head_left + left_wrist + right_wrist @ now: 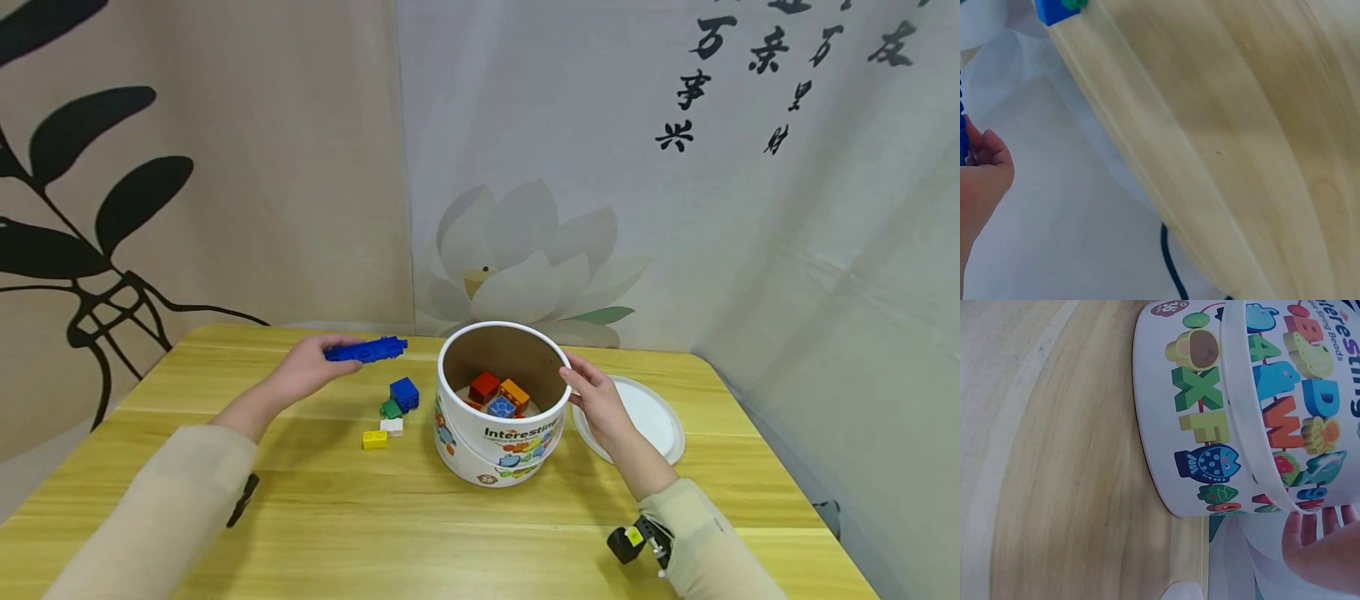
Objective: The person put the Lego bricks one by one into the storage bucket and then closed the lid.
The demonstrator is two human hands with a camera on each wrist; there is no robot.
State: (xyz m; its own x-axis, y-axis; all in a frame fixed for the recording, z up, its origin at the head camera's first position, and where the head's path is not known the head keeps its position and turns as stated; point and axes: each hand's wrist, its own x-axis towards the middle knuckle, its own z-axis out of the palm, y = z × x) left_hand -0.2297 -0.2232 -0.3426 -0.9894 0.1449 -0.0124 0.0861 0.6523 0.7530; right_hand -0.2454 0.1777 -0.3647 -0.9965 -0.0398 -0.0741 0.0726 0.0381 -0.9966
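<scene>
In the head view my left hand (300, 372) pinches a long blue toy-brick piece (375, 349) and holds it up over the table, left of the bucket. The left wrist view catches only a strip of that piece at its left edge, beside the curled fingers (999, 150). My right hand (603, 408) grips the right side of the white printed bucket (487, 450), at its rim. Inside the bucket lie a red brick (484, 386), an orange brick (514, 395) and a light blue brick (501, 407), among others partly hidden.
Left of the bucket, a blue brick (405, 394), a green piece (390, 409), a white brick (392, 427) and a yellow brick (375, 440) sit on the wooden table (360, 533). A round white lid (660, 421) lies to the right. Fabric hangs behind the table.
</scene>
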